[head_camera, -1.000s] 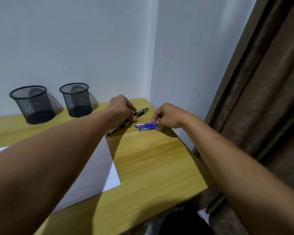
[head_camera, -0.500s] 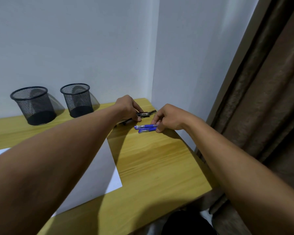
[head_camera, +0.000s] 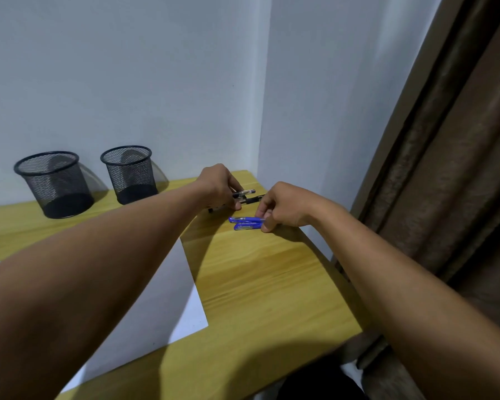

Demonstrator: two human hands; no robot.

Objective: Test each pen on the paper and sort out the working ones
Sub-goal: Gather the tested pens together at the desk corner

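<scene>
Two blue pens [head_camera: 245, 222] lie side by side on the wooden desk [head_camera: 266, 295] near its far right corner. My right hand [head_camera: 283, 204] pinches their right ends with thumb and fingers. Just behind them are black pens [head_camera: 247, 196], and my left hand [head_camera: 218, 184] is closed on them, covering their left parts. A white sheet of paper [head_camera: 156, 301] lies on the desk under my left forearm, partly hidden by it.
Two black mesh pen holders stand against the back wall, one [head_camera: 54, 183] at the left and one [head_camera: 129, 173] beside it. White walls meet in a corner behind the pens. A brown curtain [head_camera: 445, 157] hangs along the desk's right edge.
My left hand with the black pens has slid right and back toward the corner. My right hand has stayed on the blue pens, shifting slightly right.
</scene>
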